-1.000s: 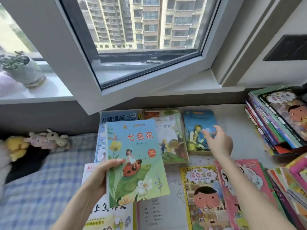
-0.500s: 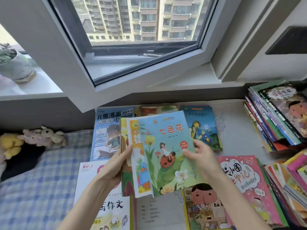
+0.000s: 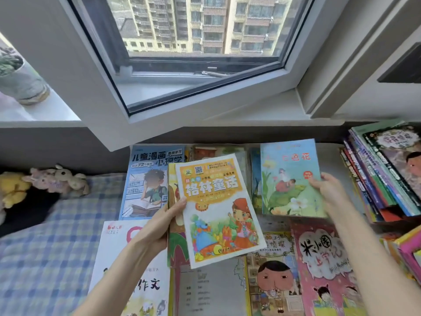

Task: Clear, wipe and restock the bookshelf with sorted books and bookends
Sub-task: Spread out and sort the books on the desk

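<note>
My left hand (image 3: 159,226) grips a small bundle of thin books by its left edge, an orange fairy-tale book (image 3: 218,210) on top. My right hand (image 3: 330,190) pinches the right edge of a light-blue flower book (image 3: 289,179) and holds it low over the books lying at the back. More picture books lie flat below: a blue comic book (image 3: 148,179), a white composition book (image 3: 127,270), a round-face book (image 3: 273,274) and a pink diary book (image 3: 325,265).
A slanted stack of books (image 3: 385,169) rises at the right, with more stacked at the lower right (image 3: 405,247). A checked blanket (image 3: 45,247) with plush toys (image 3: 57,179) lies left. An open window sash (image 3: 182,110) juts out above, and a potted plant (image 3: 20,78) stands on the sill.
My right hand took the light-blue flower book off the bundle and carried it right and back. The orange fairy-tale book is now uncovered on top in my left hand.
</note>
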Tool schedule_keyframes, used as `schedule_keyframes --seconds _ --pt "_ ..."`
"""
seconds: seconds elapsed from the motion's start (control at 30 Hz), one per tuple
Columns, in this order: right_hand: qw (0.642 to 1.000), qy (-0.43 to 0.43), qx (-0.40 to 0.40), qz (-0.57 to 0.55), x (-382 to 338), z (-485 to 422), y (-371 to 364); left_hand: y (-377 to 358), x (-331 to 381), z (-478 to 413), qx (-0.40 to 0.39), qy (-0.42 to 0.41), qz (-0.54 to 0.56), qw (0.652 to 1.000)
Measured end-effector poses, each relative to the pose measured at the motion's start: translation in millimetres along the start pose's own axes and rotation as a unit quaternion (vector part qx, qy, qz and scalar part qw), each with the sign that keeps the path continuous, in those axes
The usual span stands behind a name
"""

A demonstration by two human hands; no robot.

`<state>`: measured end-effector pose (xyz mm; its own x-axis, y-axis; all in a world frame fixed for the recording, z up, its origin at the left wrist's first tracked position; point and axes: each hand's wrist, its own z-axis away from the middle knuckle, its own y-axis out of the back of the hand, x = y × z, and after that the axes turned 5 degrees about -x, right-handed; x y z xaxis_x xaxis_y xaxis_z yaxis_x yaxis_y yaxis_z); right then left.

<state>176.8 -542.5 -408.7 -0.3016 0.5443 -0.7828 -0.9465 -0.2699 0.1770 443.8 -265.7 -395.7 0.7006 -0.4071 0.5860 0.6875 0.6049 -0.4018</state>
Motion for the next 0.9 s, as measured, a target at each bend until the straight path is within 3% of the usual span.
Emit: schedule_keyframes --seconds 0.07,0.13,0.2,0.23,0.27,0.33,0.37,0.43,0.53,0.73,0.9 --pt "0.999 -0.011 -0.003 0.051 2 -16 -13 0 0 -1 0.004 0.002 0.008 1.0" --pt "0.975 0.021 0.023 0.22 0 -23 -25 -1 2 -1 0.008 -0.002 0.008 1.0" --pt "0.883 0.071 0.123 0.446 -8 -15 -33 -2 3 1 0.013 -0.009 0.004 1.0" --pt "0.863 0.114 0.153 0.468 -12 -3 -40 -2 4 3 0.012 -0.014 0.001 1.0" --pt "0.874 0.148 0.131 0.444 -15 13 -50 -2 5 5 0.011 -0.016 -0.003 1.0" --pt "0.937 0.138 -0.048 0.319 -18 54 -73 -1 6 11 0.001 -0.013 -0.007 1.0" --pt "0.946 0.097 -0.156 0.268 -16 79 -86 0 6 15 -0.004 -0.013 -0.011 1.0" --pt "0.919 0.058 -0.288 0.262 -5 116 -105 4 5 24 -0.015 -0.014 -0.02 1.0" --pt "0.927 0.093 -0.275 0.237 19 138 -121 16 -1 37 -0.023 -0.025 -0.028 0.999" --pt "0.974 0.017 -0.22 0.048 60 156 -100 46 -9 56 -0.01 -0.037 -0.05 0.998" --pt "0.995 -0.025 -0.096 -0.028 71 154 -49 62 -9 59 -0.008 -0.037 -0.05 0.998"
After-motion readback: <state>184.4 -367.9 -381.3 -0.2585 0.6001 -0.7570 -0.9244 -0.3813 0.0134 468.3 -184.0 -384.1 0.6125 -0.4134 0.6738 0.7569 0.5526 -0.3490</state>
